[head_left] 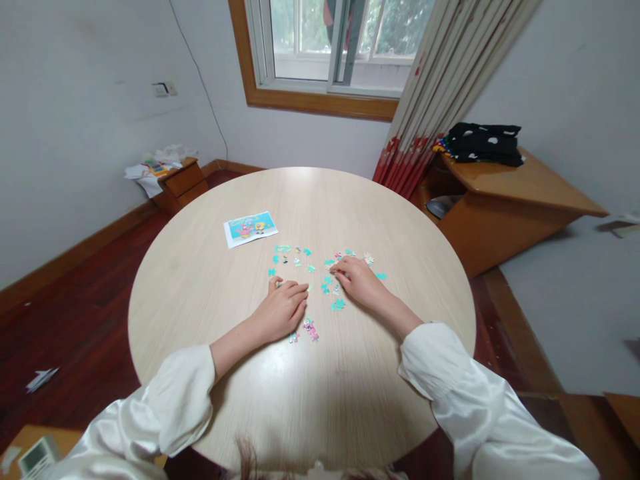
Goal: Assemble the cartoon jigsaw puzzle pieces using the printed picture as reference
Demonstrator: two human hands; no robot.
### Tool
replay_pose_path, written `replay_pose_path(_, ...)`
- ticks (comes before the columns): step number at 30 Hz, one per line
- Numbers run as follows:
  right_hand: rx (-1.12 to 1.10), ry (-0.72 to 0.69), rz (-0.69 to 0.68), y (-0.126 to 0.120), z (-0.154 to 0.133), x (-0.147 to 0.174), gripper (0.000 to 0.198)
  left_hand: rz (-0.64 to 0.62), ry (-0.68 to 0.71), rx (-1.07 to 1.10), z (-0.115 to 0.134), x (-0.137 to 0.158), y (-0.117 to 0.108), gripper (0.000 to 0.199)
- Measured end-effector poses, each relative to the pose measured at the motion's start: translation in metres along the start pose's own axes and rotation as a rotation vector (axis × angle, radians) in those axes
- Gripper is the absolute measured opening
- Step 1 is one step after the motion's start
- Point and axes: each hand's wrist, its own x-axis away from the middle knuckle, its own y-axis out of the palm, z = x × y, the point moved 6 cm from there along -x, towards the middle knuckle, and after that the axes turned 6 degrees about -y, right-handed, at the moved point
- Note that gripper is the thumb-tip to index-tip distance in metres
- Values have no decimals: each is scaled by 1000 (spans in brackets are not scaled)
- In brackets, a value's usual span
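Observation:
Several small jigsaw puzzle pieces, mostly turquoise, lie in loose groups on the round table (190, 287). My left hand (283, 308) rests palm down with its fingers stretched out, covering part of the left group. Between its thumb side and the picture sits a turquoise piece (271, 272). A joined pink piece (311, 331) lies just below that hand. Over the right group, my right hand (359, 277) has thumb and fingertips together at a puzzle piece, mostly hidden by the fingers. Turquoise pieces (339, 305) lie below it. Behind the left group is a printed cartoon picture (250, 229).
A wooden cabinet (530, 200) with folded black cloth (484, 144) on it stands at the right, near a curtain (445, 87). At the left, a small wooden drawer unit (186, 183) holds papers. The window (345, 47) is behind the table.

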Motion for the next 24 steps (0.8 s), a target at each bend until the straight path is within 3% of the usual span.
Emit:
replay_pose_path(8, 134, 112, -35, -4, 13, -2, 19, 16, -11, 28, -6, 3, 0, 32)
replay_pose_path(20, -16, 42, -74, -14, 32, 9, 16, 84, -19, 12, -14, 9, -1, 32)
replay_pose_path(24, -29, 85, -8, -21, 40, 12, 17, 126, -17, 1, -15, 8, -1, 32)
